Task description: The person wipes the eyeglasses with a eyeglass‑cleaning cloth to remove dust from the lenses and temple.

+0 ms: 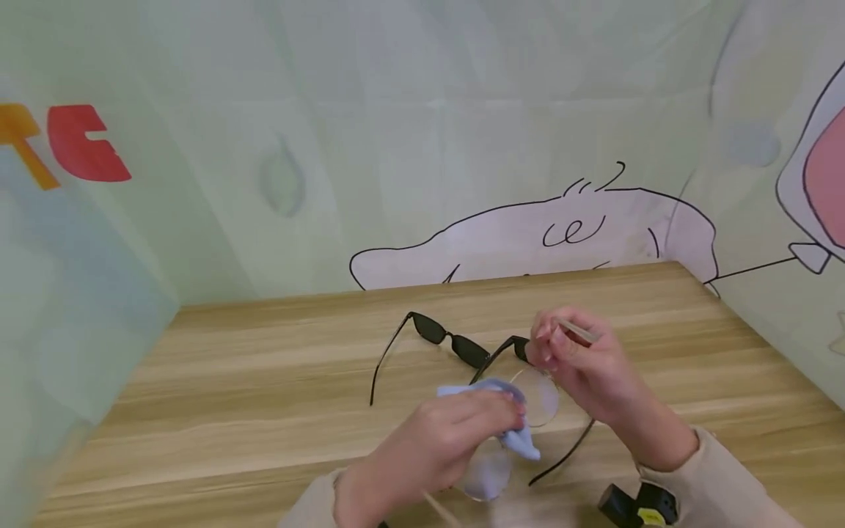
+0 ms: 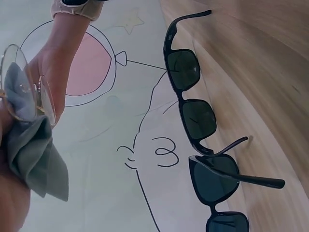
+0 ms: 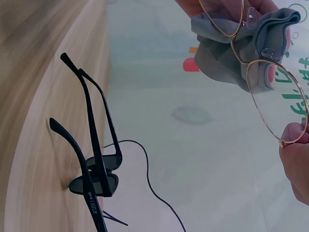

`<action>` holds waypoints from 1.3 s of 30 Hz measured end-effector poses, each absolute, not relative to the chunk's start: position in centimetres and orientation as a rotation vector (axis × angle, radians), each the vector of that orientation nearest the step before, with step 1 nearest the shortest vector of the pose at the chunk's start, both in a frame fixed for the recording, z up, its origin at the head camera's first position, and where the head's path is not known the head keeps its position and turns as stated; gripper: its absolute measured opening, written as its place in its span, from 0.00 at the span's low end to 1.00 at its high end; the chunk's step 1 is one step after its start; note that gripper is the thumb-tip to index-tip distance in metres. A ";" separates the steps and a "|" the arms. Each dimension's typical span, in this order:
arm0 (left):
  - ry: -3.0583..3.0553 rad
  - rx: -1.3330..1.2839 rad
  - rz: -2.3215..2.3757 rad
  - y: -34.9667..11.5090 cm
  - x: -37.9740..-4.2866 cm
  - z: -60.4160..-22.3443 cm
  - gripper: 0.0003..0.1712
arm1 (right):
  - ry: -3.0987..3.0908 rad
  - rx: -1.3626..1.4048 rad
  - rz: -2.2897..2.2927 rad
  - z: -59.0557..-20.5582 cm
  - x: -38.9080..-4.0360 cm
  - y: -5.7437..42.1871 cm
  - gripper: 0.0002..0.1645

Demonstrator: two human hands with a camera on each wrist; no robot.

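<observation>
Thin gold wire-rimmed eyeglasses (image 1: 541, 402) with round clear lenses are up in the air between my hands. My right hand (image 1: 590, 363) pinches them beside one lens, at the rim's outer end, as the right wrist view shows. In my left hand (image 1: 442, 433) is a bunched blue-grey cleaning cloth (image 1: 521, 441), held against the glasses near the bridge (image 3: 239, 52). Beyond the hands, black sunglasses (image 1: 470, 350) lie on the table. A second dark pair (image 2: 215, 179) sits beside them, partly hidden by my hands in the head view.
The wooden table (image 1: 231, 367) runs back to a pale printed backdrop (image 1: 396, 147) with cartoon drawings. A black device (image 1: 637, 506) is strapped at my right wrist, over the beige sleeve.
</observation>
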State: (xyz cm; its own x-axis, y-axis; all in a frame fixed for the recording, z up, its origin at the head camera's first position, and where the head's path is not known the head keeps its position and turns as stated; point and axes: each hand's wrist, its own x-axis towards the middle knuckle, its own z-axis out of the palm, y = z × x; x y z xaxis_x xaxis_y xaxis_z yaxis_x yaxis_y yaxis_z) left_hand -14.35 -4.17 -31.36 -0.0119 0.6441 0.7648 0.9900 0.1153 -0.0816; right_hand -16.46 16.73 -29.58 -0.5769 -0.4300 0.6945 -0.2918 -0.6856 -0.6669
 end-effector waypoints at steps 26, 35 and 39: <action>-1.637 -1.975 -0.679 -4.8 -13.7 -32.2 0.11 | 1.639 -1.210 -2.631 -28.4 -15.8 16.8 0.13; -1.678 -1.855 -0.625 -4.4 -13.6 -32.7 0.12 | 1.511 -1.220 -2.668 -28.9 -16.0 17.1 0.12; -1.701 -1.757 -0.600 -4.6 -13.6 -32.8 0.13 | 1.422 -1.261 -2.687 -28.7 -16.2 17.3 0.12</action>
